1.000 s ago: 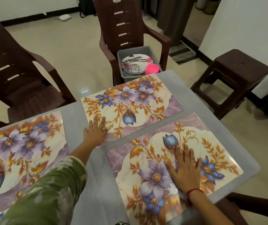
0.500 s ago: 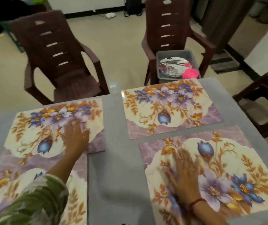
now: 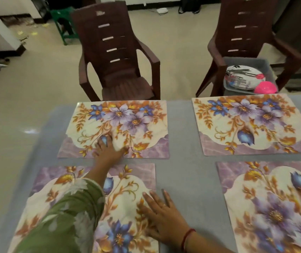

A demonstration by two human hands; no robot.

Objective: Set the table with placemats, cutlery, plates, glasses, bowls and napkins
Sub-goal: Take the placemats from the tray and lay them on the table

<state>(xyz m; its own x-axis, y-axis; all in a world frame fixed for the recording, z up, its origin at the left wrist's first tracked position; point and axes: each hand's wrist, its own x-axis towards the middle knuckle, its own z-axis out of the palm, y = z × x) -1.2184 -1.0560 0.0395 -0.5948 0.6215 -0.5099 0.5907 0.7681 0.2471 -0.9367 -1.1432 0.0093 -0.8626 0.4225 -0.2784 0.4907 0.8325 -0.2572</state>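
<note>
Several floral placemats lie on the grey table [image 3: 182, 179]. My left hand [image 3: 109, 150] presses flat on the near edge of the far left placemat [image 3: 120, 125]. My right hand [image 3: 162, 214] lies flat, fingers straight, on the right edge of the near left placemat [image 3: 127, 207]. A far right placemat [image 3: 252, 123] and a near right placemat [image 3: 273, 207] lie untouched. A grey tub [image 3: 248, 77] on the right chair holds a white plate [image 3: 244, 77], cutlery and a pink bowl [image 3: 265, 87].
Two brown plastic chairs [image 3: 116, 57] stand at the table's far side; the right chair [image 3: 246, 30] carries the tub. A green stool [image 3: 63, 21] stands further back on the tiled floor.
The view has swung left. My left hand slid to the far left placemat's near edge. My right hand left the near right placemat and now rests on the near left one.
</note>
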